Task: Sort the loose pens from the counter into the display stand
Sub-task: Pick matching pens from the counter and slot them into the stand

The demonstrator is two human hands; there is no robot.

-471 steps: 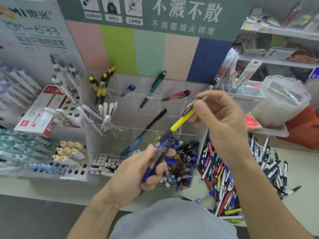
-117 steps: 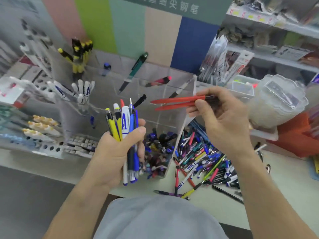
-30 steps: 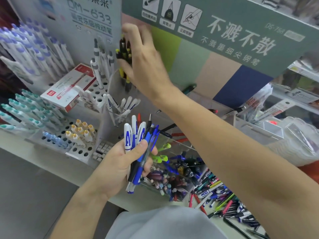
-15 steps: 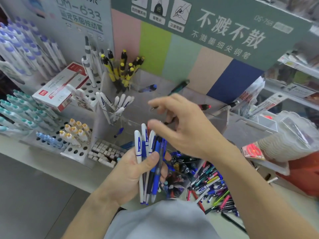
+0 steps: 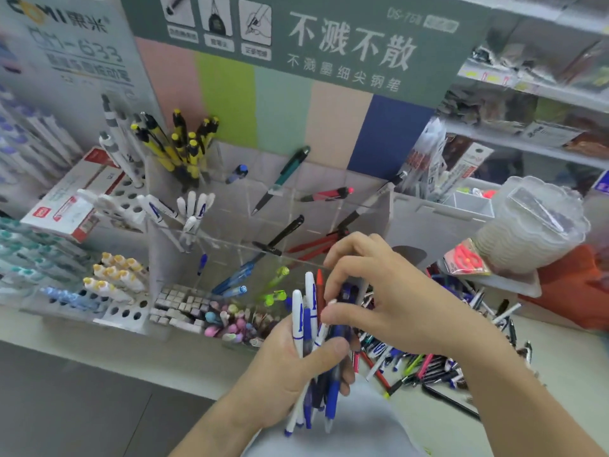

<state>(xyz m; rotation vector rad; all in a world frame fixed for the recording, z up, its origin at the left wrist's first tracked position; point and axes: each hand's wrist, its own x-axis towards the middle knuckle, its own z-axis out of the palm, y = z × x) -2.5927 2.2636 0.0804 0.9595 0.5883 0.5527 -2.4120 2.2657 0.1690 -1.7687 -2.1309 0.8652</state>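
My left hand [image 5: 290, 367] grips a bundle of pens [image 5: 304, 321], mostly white-and-blue and blue ones with one red tip, held upright before the clear display stand [image 5: 329, 179]. My right hand [image 5: 395, 298] has its thumb and forefinger closed on the top of one pen in that bundle. The stand's compartments hold yellow-and-black pens [image 5: 178, 146], white pens [image 5: 194, 209], red pens [image 5: 316, 249] and single pens of other colours. A pile of loose pens [image 5: 428, 367] lies on the counter to the right, partly hidden by my right arm.
A red-and-white box [image 5: 69, 199] and peg racks of markers [image 5: 115, 282] stand at the left. A clear plastic tub [image 5: 534, 225] sits at the right on a white tray. The counter's front edge [image 5: 131, 354] runs below the stand.
My right hand has dropped lower onto the bundle and its fingers have closed on a pen top. My left hand with the bundle has shifted right and down.
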